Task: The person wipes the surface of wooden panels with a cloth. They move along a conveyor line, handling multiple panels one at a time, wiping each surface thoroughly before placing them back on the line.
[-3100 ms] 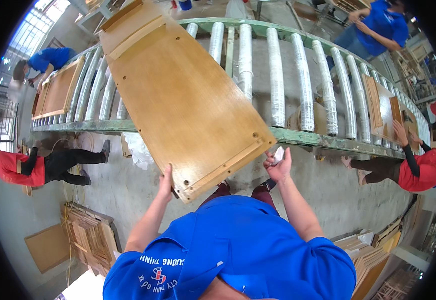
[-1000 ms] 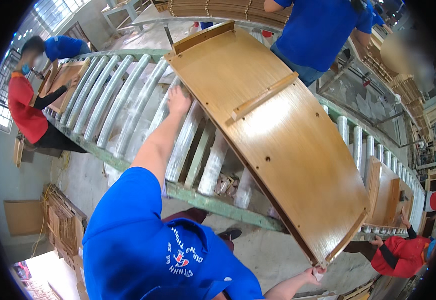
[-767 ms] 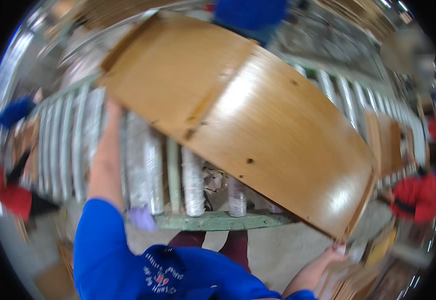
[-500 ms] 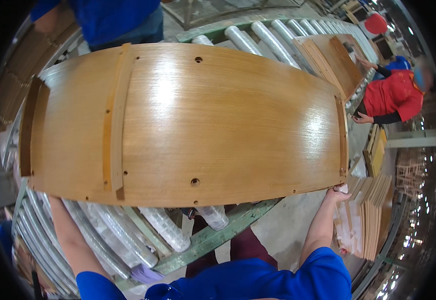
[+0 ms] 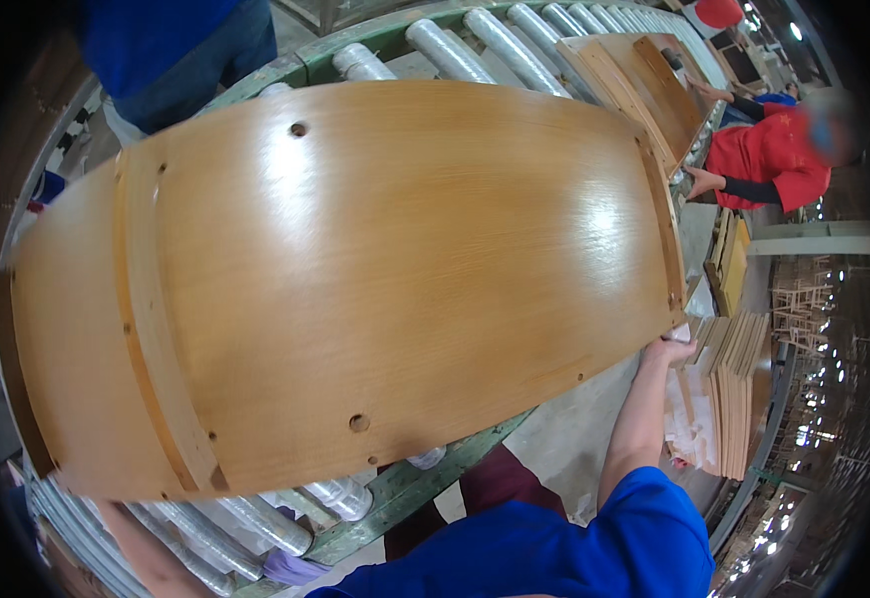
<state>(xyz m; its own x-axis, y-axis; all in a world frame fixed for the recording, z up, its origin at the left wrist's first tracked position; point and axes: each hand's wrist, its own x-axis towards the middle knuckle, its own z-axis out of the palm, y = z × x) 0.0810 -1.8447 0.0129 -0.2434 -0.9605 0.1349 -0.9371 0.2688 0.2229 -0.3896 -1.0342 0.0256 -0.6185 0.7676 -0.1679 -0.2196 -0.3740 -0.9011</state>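
Observation:
A large, glossy light-brown wooden panel [image 5: 405,269] with drilled holes fills the middle, with a wooden crosspiece [image 5: 151,329] across its left part and strips along both ends. My right hand [image 5: 669,349] grips its near right corner, with something white at the fingers. At the near left edge, my left hand [image 5: 108,510] goes under the panel, and its fingers are hidden. The panel lies slanted over a roller conveyor, its left end nearer to me.
Plastic-wrapped rollers [image 5: 450,50] run beneath and beyond the panel in a green frame [image 5: 425,498]. A co-worker in red [image 5: 769,154] handles another wooden piece [image 5: 644,90] at far right. Another person in blue [image 5: 161,50] stands far left. Stacked boards [image 5: 734,399] stand at right.
The panel has turned, its left end swinging toward me and appearing larger. My left hand has moved down with that end, while my right hand has shifted slightly up. The person in blue appears further left.

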